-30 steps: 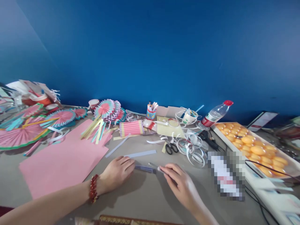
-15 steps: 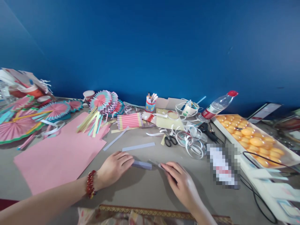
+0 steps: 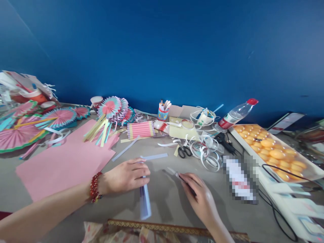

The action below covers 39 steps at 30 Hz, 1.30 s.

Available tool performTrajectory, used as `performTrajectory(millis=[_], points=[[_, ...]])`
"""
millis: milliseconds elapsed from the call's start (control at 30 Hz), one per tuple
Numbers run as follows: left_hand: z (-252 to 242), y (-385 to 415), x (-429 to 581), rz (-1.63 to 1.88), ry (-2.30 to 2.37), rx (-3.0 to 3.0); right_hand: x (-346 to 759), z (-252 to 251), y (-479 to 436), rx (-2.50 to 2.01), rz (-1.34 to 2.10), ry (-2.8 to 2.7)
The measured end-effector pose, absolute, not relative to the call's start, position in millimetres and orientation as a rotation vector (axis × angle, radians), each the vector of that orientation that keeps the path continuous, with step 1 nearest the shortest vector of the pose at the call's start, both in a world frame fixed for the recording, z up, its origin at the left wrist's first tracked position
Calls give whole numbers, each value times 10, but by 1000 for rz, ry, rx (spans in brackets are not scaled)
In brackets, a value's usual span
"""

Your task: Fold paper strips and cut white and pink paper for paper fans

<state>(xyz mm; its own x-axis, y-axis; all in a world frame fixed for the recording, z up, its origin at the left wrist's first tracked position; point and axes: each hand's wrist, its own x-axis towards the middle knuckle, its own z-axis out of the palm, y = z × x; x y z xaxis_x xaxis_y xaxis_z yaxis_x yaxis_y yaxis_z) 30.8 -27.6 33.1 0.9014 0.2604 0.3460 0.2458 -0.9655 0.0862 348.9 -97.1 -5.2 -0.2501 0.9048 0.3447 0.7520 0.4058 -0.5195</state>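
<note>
My left hand (image 3: pixel 130 174), with a red beaded bracelet at the wrist, grips a pleated lavender paper strip (image 3: pixel 145 204). The strip points toward me and its near end is slightly fanned. In my right hand (image 3: pixel 198 192) is a craft knife (image 3: pixel 188 186), with its dark handle along the palm and its thin blade pointing up and left. The blade is apart from the paper. Just beyond my left hand lie a flat lavender strip (image 3: pixel 158 156) and a second one (image 3: pixel 126 148) set at a slant.
Pink paper sheets (image 3: pixel 67 165) spread on the left, near folded paper fans (image 3: pixel 59 118). Behind are a pleated pink piece (image 3: pixel 141 129) and a pen cup (image 3: pixel 162 113). Scissors (image 3: pixel 184 151), curled white strips (image 3: pixel 210 158), a bottle (image 3: pixel 233 116) and a tray of orange balls (image 3: pixel 273 148) stand rightward.
The pleated lavender strip has turned from lying sideways to pointing toward me, with my left hand on it. My right hand has drawn slightly right with the knife.
</note>
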Motion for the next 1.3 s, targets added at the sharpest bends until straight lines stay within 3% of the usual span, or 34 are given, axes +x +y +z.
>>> performTrajectory(millis=[167, 533, 767, 1300], points=[[331, -184, 284, 446, 245, 2988, 3498, -110, -962, -1410, 337, -2058], [220, -551, 402, 208, 894, 2672, 3445, -89, -923, -1407, 343, -2071], [90, -225, 318, 362, 852, 2654, 3382, -81, -925, -1368, 376, -2129], [-104, -323, 389, 572, 848, 2794, 3263, -40, -984, -1368, 386, -2241]])
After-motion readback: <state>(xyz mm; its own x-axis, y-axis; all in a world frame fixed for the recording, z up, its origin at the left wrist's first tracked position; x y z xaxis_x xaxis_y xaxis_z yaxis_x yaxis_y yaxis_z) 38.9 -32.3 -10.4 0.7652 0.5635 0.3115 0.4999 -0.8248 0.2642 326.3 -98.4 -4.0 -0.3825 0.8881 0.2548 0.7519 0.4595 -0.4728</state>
